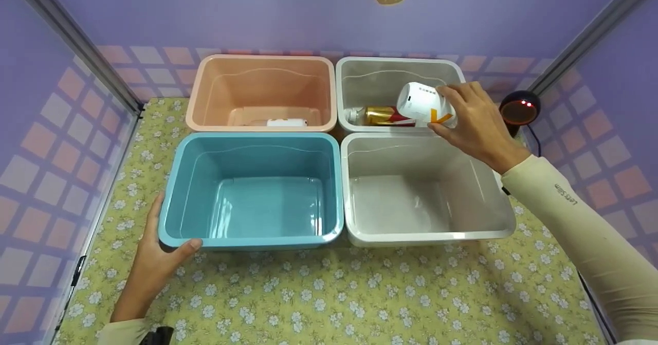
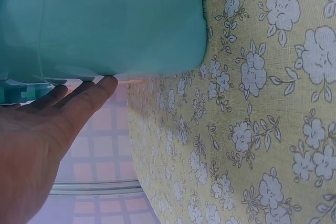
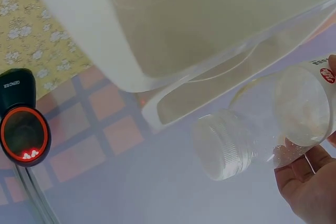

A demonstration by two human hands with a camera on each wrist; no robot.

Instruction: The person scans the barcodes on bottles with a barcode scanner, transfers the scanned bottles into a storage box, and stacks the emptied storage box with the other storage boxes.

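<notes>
My right hand (image 1: 475,121) grips a clear plastic bottle (image 3: 262,124) with a white label (image 1: 419,101) and an orange mark. It holds the bottle tilted over the grey bin (image 1: 398,59) at the back right. In the right wrist view, the bottle's white cap (image 3: 220,145) points away from the fingers. A gold and red can (image 1: 383,115) lies in that bin beside a clear bottle (image 1: 354,116). My left hand (image 1: 159,255) rests at the near left corner of the blue bin (image 1: 252,241). Its thumb lies on the rim, and straight fingers (image 2: 89,95) touch the outer side.
An orange bin (image 1: 267,57) at the back left contains a white item (image 1: 287,122). The light grey bin (image 1: 429,237) stands at the front right. A black scanner (image 1: 520,108) with red lights is beyond the right hand. A flowered cloth (image 1: 308,293) covers the table between purple walls.
</notes>
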